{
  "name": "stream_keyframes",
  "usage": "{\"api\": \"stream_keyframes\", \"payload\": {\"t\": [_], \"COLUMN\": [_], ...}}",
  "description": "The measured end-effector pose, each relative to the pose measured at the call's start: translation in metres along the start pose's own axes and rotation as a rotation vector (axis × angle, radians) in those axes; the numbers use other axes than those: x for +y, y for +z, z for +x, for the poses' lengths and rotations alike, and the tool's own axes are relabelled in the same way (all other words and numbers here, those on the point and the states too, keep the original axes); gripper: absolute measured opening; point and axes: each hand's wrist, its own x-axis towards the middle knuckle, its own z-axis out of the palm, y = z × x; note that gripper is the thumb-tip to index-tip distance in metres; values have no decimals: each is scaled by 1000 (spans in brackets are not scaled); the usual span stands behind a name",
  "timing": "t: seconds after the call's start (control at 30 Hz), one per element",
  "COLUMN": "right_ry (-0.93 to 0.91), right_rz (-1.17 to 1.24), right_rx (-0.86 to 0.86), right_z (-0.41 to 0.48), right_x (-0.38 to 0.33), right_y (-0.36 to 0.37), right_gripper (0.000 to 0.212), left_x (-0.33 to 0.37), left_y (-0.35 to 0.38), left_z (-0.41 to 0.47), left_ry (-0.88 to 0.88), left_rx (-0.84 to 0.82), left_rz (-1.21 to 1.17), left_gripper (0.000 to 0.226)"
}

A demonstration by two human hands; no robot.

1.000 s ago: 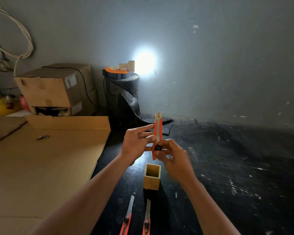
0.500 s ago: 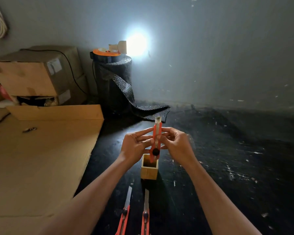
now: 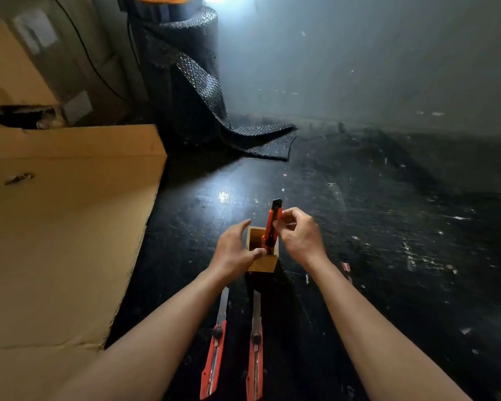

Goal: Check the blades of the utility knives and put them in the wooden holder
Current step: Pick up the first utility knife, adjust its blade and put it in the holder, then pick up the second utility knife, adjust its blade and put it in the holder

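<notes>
A small square wooden holder stands on the dark table. An orange utility knife stands upright with its lower end inside the holder. My right hand pinches the knife near its top. My left hand is at the holder's left rim, fingers spread, thumb touching the near edge. Two more orange utility knives lie near me with blades extended toward the holder: one on the left, one on the right.
A large cardboard sheet covers the table's left part. A cardboard box and a black textured roll with its loose end on the table stand at the back by the wall. The dark tabletop stretches to the right.
The knife came down from in front of me into the holder. My left hand let go of it and dropped to the holder's rim. My head tilted down.
</notes>
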Motion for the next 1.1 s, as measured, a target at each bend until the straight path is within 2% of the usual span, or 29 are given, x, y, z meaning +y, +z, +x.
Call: {"api": "stream_keyframes", "payload": {"t": [0.13, 0.33, 0.53, 0.77, 0.87, 0.93, 1.0, 1.1], "right_ry": [25, 89, 145, 109, 88, 87, 83, 88], "right_rz": [-95, -231, -250, -263, -250, -252, -267, -296], "right_rx": [-36, -89, -71, -35, -28, -36, -53, -104], "right_z": [6, 16, 27, 23, 13, 2, -12, -38], "right_x": [18, 30, 32, 31, 30, 31, 34, 38], "right_y": [19, 34, 37, 27, 17, 10, 5, 2], "right_gripper": [8, 8, 12, 29, 36, 37, 37, 35], "left_x": [-10, -19, -19, -14, -13, -14, -17, -24], "left_y": [12, 19, 19, 17, 14, 13, 13, 19], "left_z": [11, 18, 20, 17, 9, -4, -26, -63], "left_ry": [-37, -84, -110, -103, -116, -98, -66, -26], "left_rx": [-51, -89, -97, -106, -52, 1, 52, 63], "left_rz": [7, -34, -67, -32, -33, -40, -50, -48], "left_gripper": [99, 92, 91, 83, 91, 85, 70, 54]}}
